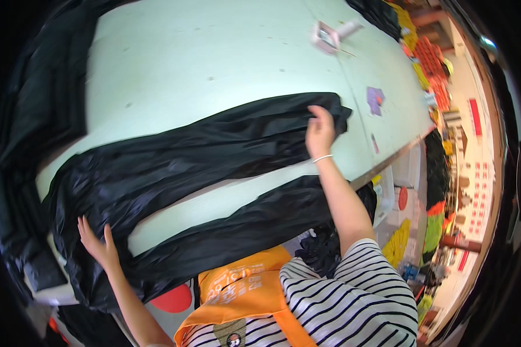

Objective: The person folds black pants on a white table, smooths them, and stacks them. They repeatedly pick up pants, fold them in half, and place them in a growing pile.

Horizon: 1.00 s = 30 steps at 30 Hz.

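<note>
A pair of shiny black trousers [173,156] lies spread on a pale green table [202,58], its two legs running to the right. My left hand [98,246] rests flat, fingers apart, on the waist end at the lower left. My right hand [319,130] presses on the upper leg near its far end, fingers curled at the fabric's edge; a thin white band circles that wrist. The lower leg [255,222] hangs over the table's near edge.
More black fabric [35,115] is heaped along the table's left side. A pink-and-white tool [330,36] and a purple scrap [375,98] lie at the far right. Colourful stacked goods [431,63] and a floor with bags lie beyond the right edge.
</note>
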### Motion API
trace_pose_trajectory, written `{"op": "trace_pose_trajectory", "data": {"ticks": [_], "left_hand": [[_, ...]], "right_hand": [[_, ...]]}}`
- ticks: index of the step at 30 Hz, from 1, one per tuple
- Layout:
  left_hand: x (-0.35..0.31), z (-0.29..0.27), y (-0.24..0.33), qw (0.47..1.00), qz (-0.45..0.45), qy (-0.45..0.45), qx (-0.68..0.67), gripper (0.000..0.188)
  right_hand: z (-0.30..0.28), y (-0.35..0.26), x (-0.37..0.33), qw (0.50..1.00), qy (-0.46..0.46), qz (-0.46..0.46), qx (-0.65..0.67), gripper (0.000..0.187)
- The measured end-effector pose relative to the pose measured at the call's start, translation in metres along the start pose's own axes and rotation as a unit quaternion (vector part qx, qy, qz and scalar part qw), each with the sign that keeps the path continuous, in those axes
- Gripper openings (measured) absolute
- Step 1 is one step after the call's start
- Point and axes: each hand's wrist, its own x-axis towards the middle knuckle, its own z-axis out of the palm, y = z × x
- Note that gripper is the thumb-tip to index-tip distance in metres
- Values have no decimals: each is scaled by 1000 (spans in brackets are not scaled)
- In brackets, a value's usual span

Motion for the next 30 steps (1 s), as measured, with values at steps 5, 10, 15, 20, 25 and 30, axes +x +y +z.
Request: {"op": "trace_pose_trajectory", "data": {"ticks": [5, 10, 15, 20, 25, 30], "left_hand": [[-27, 10, 77, 992, 22, -107, 58, 67], [-36, 34, 47, 984, -25, -159, 82, 60], [-25, 39, 35, 973, -38, -189, 126, 70], [-17, 24, 75, 961, -43, -219, 162, 82], [-8, 32, 107, 933, -96, -280, 206, 97], [-13, 17, 85, 926, -113, -307, 188, 94]], "right_hand": [[-107, 231, -5, 954, -6, 295, -53, 39], [-103, 248, 21, 892, -222, 388, 70, 30], [-133, 225, 70, 681, -531, 489, 124, 36], [-198, 173, 209, 954, -161, 131, 215, 23], [-191, 243, 184, 807, -526, 113, -244, 28], [-185, 151, 254, 989, -3, 88, 121, 20]]}}
